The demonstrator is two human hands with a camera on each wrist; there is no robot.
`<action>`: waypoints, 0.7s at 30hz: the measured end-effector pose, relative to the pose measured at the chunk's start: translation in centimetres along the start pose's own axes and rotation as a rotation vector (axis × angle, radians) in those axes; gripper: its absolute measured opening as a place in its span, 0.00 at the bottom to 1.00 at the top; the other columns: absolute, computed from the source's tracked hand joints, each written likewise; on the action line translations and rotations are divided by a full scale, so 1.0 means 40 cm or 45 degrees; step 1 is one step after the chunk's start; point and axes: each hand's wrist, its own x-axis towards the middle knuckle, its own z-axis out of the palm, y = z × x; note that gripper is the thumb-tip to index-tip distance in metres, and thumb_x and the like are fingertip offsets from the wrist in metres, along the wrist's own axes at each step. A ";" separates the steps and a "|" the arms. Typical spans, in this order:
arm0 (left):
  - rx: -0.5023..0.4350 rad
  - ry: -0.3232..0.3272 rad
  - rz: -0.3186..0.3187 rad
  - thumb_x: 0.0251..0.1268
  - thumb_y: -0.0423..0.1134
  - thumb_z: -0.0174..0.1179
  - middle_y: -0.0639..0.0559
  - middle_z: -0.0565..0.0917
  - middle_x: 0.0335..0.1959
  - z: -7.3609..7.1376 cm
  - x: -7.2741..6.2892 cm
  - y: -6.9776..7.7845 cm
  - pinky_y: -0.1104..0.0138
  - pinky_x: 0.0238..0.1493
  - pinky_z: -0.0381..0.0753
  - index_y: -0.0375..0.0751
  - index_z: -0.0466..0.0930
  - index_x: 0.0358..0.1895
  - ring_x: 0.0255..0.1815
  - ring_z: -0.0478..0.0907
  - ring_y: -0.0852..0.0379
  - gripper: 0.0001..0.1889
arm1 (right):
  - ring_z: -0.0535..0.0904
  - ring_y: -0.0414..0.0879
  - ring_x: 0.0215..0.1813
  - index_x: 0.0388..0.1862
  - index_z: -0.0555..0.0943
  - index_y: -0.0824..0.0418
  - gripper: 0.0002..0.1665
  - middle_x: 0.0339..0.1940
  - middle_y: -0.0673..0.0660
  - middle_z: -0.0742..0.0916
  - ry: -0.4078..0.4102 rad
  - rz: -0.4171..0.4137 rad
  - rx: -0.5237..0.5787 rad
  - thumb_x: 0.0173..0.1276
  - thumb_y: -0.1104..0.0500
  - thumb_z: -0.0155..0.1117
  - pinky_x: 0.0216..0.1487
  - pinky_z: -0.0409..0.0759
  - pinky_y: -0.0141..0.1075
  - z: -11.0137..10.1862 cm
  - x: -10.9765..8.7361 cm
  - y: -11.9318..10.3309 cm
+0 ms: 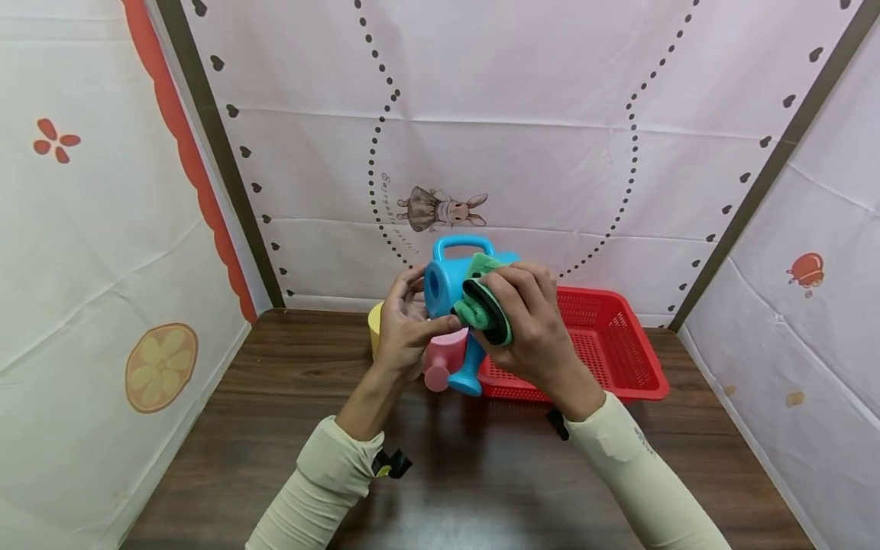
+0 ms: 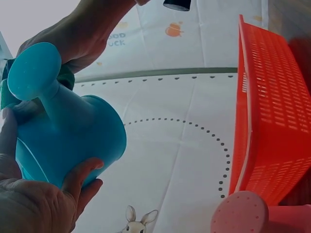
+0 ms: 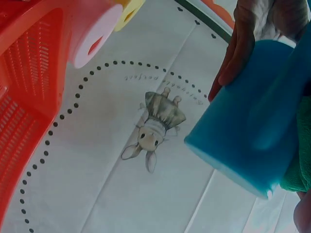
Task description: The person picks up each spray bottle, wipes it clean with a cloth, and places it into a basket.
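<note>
A blue toy watering can point(image 1: 445, 284) is held up above the table, its handle toward the back wall and its spout pointing down toward the near side. My left hand point(image 1: 404, 330) grips the can's body from the left, fingers curled round it in the left wrist view. In my right hand point(image 1: 535, 328) is a bunched green cloth point(image 1: 473, 315) with a black edge, lying against the can's side. The right wrist view shows the can's flat blue body point(image 3: 243, 131) tilted, with green cloth point(image 3: 297, 165) beside it.
A red perforated basket point(image 1: 622, 344) stands on the brown wooden table point(image 1: 440, 496), right of the hands. Behind the left hand are a pink watering can point(image 1: 448, 350) and a yellow item point(image 1: 374, 327), partly hidden. Printed white fabric walls point(image 1: 522, 176) enclose the back and sides.
</note>
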 end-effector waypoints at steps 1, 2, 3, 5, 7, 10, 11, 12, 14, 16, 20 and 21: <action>-0.003 0.005 0.006 0.40 0.57 0.94 0.39 0.71 0.73 -0.001 -0.001 0.001 0.61 0.64 0.93 0.34 0.61 0.85 0.69 0.83 0.44 0.70 | 0.79 0.65 0.66 0.68 0.80 0.68 0.45 0.61 0.68 0.86 0.010 -0.004 0.001 0.54 0.58 0.92 0.63 0.83 0.60 0.003 0.001 -0.004; -0.007 0.010 0.011 0.40 0.57 0.94 0.39 0.71 0.73 -0.002 -0.003 0.001 0.61 0.64 0.93 0.34 0.62 0.85 0.68 0.83 0.45 0.70 | 0.79 0.65 0.66 0.68 0.79 0.68 0.45 0.61 0.68 0.86 0.018 -0.010 -0.002 0.54 0.58 0.91 0.63 0.83 0.60 0.005 0.001 -0.008; -0.015 0.016 0.018 0.39 0.56 0.94 0.40 0.72 0.73 -0.002 -0.004 0.002 0.61 0.63 0.93 0.34 0.62 0.85 0.67 0.84 0.46 0.69 | 0.79 0.65 0.66 0.68 0.79 0.68 0.45 0.61 0.68 0.86 0.024 -0.015 -0.005 0.54 0.58 0.91 0.63 0.83 0.60 0.007 0.002 -0.011; -0.030 0.023 0.031 0.38 0.54 0.95 0.40 0.72 0.72 -0.003 -0.007 0.003 0.62 0.63 0.93 0.34 0.63 0.84 0.65 0.85 0.47 0.68 | 0.79 0.65 0.66 0.68 0.79 0.68 0.45 0.61 0.68 0.86 0.030 -0.025 -0.012 0.54 0.58 0.91 0.63 0.83 0.60 0.008 0.000 -0.016; -0.036 0.029 0.044 0.39 0.52 0.95 0.41 0.73 0.71 -0.004 -0.010 0.005 0.62 0.63 0.93 0.33 0.65 0.83 0.64 0.85 0.47 0.66 | 0.79 0.65 0.66 0.68 0.79 0.68 0.46 0.61 0.68 0.85 0.030 -0.031 -0.021 0.54 0.58 0.92 0.64 0.84 0.60 0.007 -0.001 -0.019; -0.024 0.027 0.050 0.42 0.50 0.95 0.41 0.75 0.70 -0.004 -0.011 0.009 0.61 0.64 0.93 0.34 0.67 0.81 0.65 0.85 0.44 0.63 | 0.79 0.66 0.67 0.68 0.79 0.67 0.47 0.63 0.68 0.85 0.030 -0.026 -0.031 0.52 0.58 0.93 0.64 0.85 0.61 0.002 -0.004 -0.017; -0.014 0.027 0.049 0.42 0.50 0.95 0.41 0.75 0.70 -0.004 -0.011 0.011 0.60 0.64 0.93 0.34 0.68 0.81 0.65 0.85 0.43 0.62 | 0.79 0.66 0.67 0.68 0.79 0.67 0.47 0.63 0.68 0.85 0.031 -0.019 -0.034 0.52 0.58 0.93 0.64 0.85 0.60 0.000 -0.004 -0.016; -0.004 0.032 0.046 0.42 0.50 0.95 0.41 0.75 0.70 -0.004 -0.010 0.013 0.60 0.64 0.93 0.35 0.69 0.81 0.66 0.85 0.41 0.61 | 0.79 0.66 0.68 0.68 0.79 0.67 0.47 0.63 0.68 0.85 0.031 -0.012 -0.035 0.52 0.58 0.93 0.64 0.85 0.60 -0.003 -0.004 -0.014; 0.013 0.037 0.034 0.40 0.53 0.96 0.41 0.75 0.69 -0.005 -0.010 0.018 0.58 0.65 0.93 0.36 0.70 0.80 0.67 0.84 0.38 0.62 | 0.79 0.66 0.67 0.69 0.79 0.67 0.47 0.64 0.68 0.85 0.033 0.008 -0.036 0.52 0.59 0.93 0.64 0.85 0.60 -0.007 -0.004 -0.008; 0.039 0.050 0.026 0.36 0.58 0.95 0.40 0.75 0.69 -0.007 -0.010 0.023 0.56 0.65 0.93 0.36 0.71 0.80 0.69 0.83 0.34 0.65 | 0.79 0.65 0.67 0.69 0.78 0.67 0.47 0.64 0.68 0.84 0.032 0.033 -0.044 0.54 0.59 0.92 0.64 0.85 0.60 -0.011 -0.006 -0.001; 0.109 0.084 0.024 0.31 0.67 0.94 0.39 0.75 0.70 -0.012 -0.010 0.032 0.51 0.68 0.91 0.35 0.71 0.80 0.73 0.80 0.30 0.70 | 0.79 0.66 0.66 0.69 0.79 0.68 0.43 0.62 0.69 0.84 0.036 0.093 -0.019 0.56 0.60 0.89 0.63 0.83 0.60 -0.019 -0.010 0.022; 0.120 0.087 0.028 0.30 0.67 0.93 0.39 0.75 0.71 -0.014 -0.010 0.034 0.49 0.69 0.90 0.35 0.70 0.81 0.73 0.79 0.30 0.70 | 0.79 0.66 0.66 0.68 0.79 0.68 0.41 0.62 0.69 0.84 0.037 0.113 -0.008 0.59 0.59 0.87 0.63 0.82 0.60 -0.021 -0.011 0.027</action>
